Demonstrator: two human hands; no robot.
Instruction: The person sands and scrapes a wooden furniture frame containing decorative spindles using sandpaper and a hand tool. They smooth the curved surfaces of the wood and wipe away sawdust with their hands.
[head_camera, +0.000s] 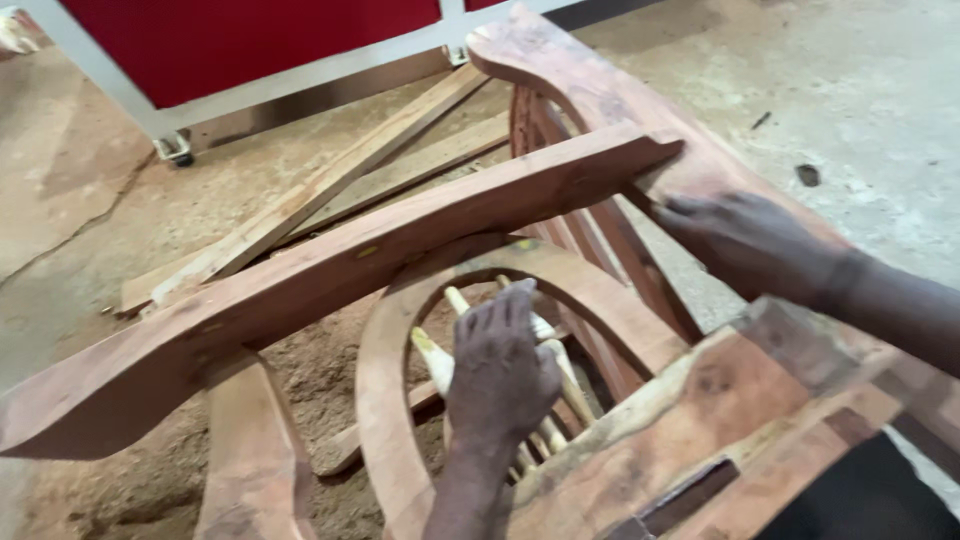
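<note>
A reddish-brown wooden chair frame (330, 265) lies tilted in front of me, with a long flat rail running from lower left to upper right. My right hand (745, 240) presses, fingers spread, on the frame where the rail's end (640, 150) meets a curved back piece (570, 75). My left hand (500, 370) reaches through a curved wooden arch (385, 350) and closes around pale wooden sticks (435, 360) inside it. The lower ends of the sticks are hidden behind the hand and the frame.
Two loose planks (330, 185) lie on the concrete floor behind the frame. Sawdust (310, 380) is heaped under the arch. A red panel in a white metal frame on a caster (175, 150) stands at the top left. A rough wooden slab (720, 420) sits lower right.
</note>
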